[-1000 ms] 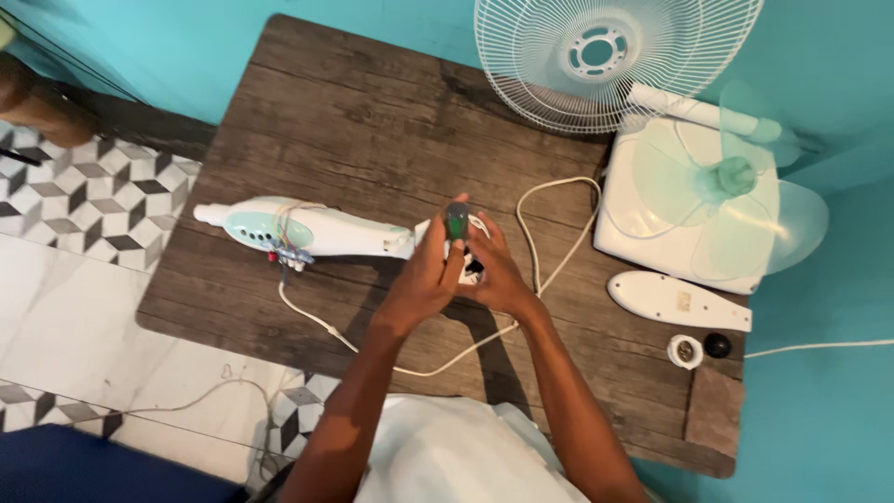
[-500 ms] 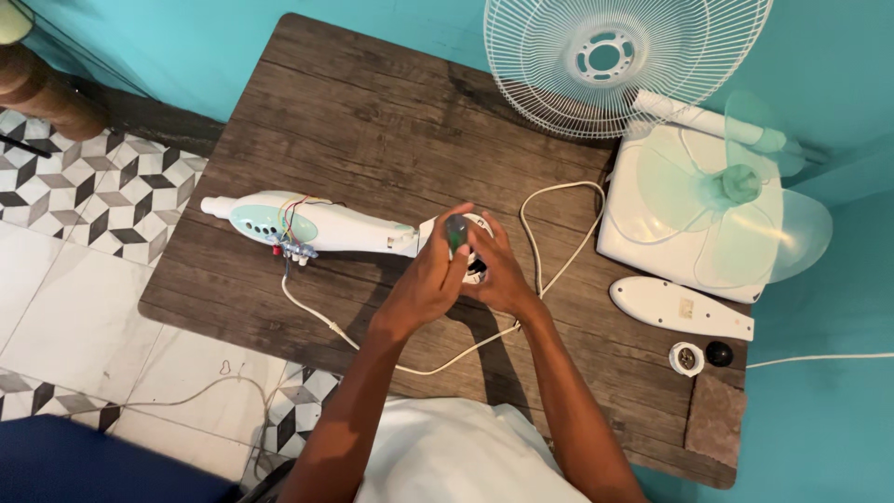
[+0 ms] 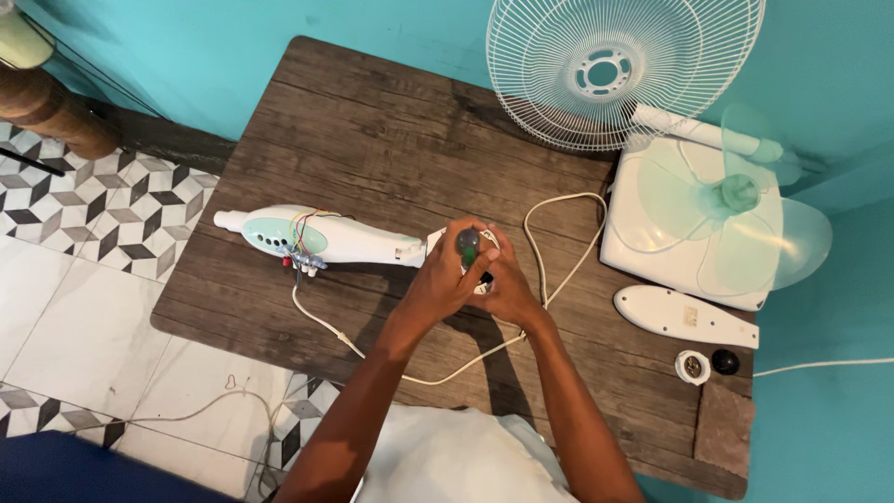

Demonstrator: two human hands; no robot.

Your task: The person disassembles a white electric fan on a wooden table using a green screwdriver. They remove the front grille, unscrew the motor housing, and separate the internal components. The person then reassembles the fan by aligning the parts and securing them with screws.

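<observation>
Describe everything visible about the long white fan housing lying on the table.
The long white plastic fan housing lies flat, lengthwise across the dark wooden table, narrow end pointing left. A pale green oval panel with small dark holes sits near that end. Beside it the shell is open, with thin coloured wires spilling out and a white cord trailing off below. Its right end disappears under the left hand and right hand, which close over a green-topped tool there.
</observation>
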